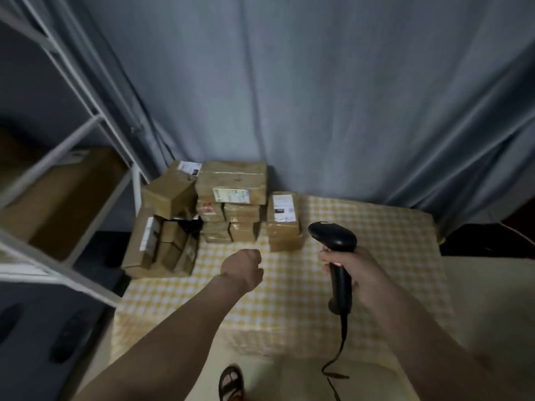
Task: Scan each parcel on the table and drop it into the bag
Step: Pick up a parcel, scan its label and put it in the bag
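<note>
Several brown taped parcels with white labels are stacked at the far left of the table with a yellow checked cloth (pixel 376 256). A big parcel (pixel 231 182) tops the stack. A separate upright parcel (pixel 283 221) stands to its right. My right hand (pixel 356 273) grips a black barcode scanner (pixel 337 250) by its handle, its head near the upright parcel. My left hand (pixel 244 267) hovers over the cloth in front of the stack, fingers curled under, holding nothing. No bag is in view.
A white metal shelf frame (pixel 86 111) with a cardboard box (pixel 63 204) stands at the left. A grey curtain (pixel 318 96) hangs behind the table. The scanner cable (pixel 337 360) drops off the near edge. A sandalled foot (pixel 231 380) shows below.
</note>
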`<state>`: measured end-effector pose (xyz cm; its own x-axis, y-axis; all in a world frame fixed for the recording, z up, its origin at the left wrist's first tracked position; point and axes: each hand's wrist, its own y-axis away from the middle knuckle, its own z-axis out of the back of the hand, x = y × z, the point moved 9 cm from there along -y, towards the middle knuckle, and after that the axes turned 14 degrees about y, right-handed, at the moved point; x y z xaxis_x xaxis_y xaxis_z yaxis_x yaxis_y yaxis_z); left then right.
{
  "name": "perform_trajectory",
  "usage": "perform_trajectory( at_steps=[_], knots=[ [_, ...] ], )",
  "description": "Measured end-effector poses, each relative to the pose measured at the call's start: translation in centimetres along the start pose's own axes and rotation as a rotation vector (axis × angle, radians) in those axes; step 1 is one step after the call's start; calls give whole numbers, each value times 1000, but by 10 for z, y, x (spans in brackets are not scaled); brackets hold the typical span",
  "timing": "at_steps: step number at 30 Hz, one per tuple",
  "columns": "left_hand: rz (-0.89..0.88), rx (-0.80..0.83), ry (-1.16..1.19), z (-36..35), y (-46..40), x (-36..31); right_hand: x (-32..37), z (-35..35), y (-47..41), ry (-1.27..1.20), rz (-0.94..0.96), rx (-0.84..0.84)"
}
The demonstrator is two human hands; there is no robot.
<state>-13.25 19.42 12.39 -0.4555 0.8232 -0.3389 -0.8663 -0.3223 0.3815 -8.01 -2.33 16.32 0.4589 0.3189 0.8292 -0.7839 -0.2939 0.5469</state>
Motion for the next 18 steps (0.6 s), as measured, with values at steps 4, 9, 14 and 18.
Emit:
perform_trajectory(
  at_steps=[4,9,14,18],
  knots=[
    [42,-4,83,25,-18,66,21,-57,-24,72,-3,16],
    [62,19,143,50,-48,138,41,-118,-59,83,-7,-28],
    [66,61,192,72,-81,186,51,-167,-86,58,-45,-44],
    [71,54,279,81,-108,206,55,-186,-107,0,-76,-59]
  ],
)
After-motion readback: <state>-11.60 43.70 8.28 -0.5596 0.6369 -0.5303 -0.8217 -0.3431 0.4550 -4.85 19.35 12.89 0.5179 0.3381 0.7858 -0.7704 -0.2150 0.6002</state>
